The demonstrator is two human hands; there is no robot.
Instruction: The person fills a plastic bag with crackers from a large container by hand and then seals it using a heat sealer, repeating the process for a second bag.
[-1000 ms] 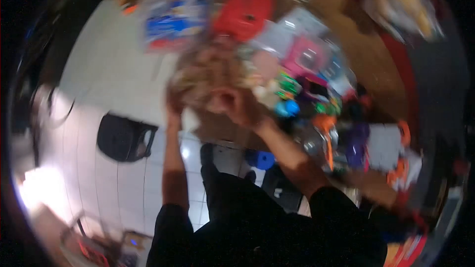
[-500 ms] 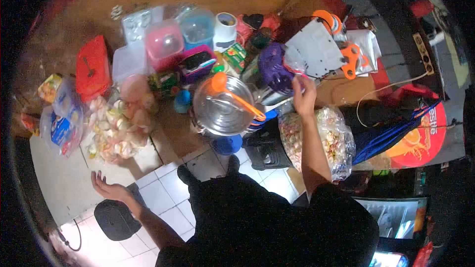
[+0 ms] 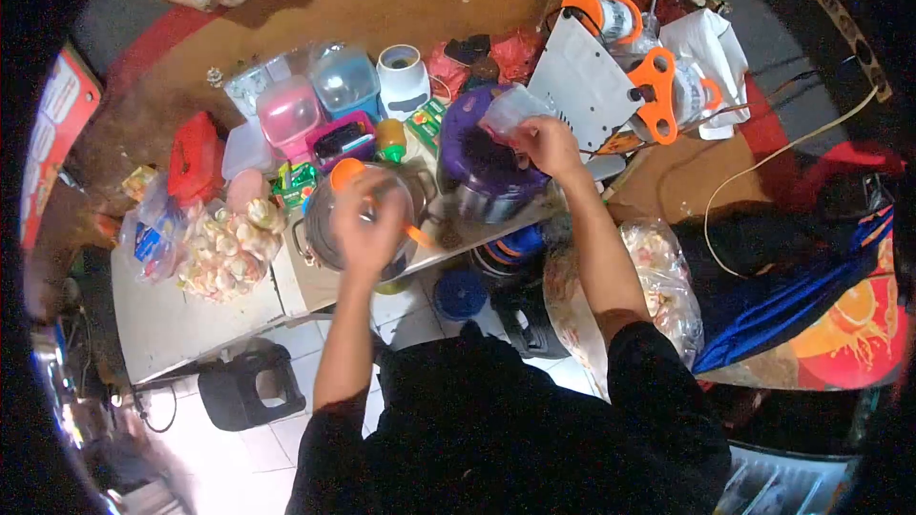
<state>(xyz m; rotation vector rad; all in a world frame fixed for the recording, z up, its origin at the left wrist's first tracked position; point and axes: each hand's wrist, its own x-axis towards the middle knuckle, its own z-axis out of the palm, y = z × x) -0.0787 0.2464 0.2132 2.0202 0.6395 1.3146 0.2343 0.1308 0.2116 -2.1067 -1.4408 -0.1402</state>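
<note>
My right hand (image 3: pixel 553 148) pinches a small clear plastic bag (image 3: pixel 511 109) over a large container with a purple rim (image 3: pixel 458 148). My left hand (image 3: pixel 370 234), smeared by motion, hovers over a pot with a clear lid (image 3: pixel 329 229); its fingers do not show sharply. Across that lid lies an orange spoon (image 3: pixel 345 172), partly hidden behind the hand. To the left of the pot sits a bag of peeled garlic-like pieces (image 3: pixel 229 253).
Plastic tubs, a pink one (image 3: pixel 288 110) and a blue one (image 3: pixel 345 81), stand behind the pot. A white sealing machine-like device with a grey plate (image 3: pixel 587 81) is at the right. Another filled bag (image 3: pixel 663 277) lies beside my right forearm. Below is a black stool (image 3: pixel 250 391).
My left hand has moved from the lower left up over the pot. My right hand now holds the clear bag above the purple-rimmed container. The camera view has shifted.
</note>
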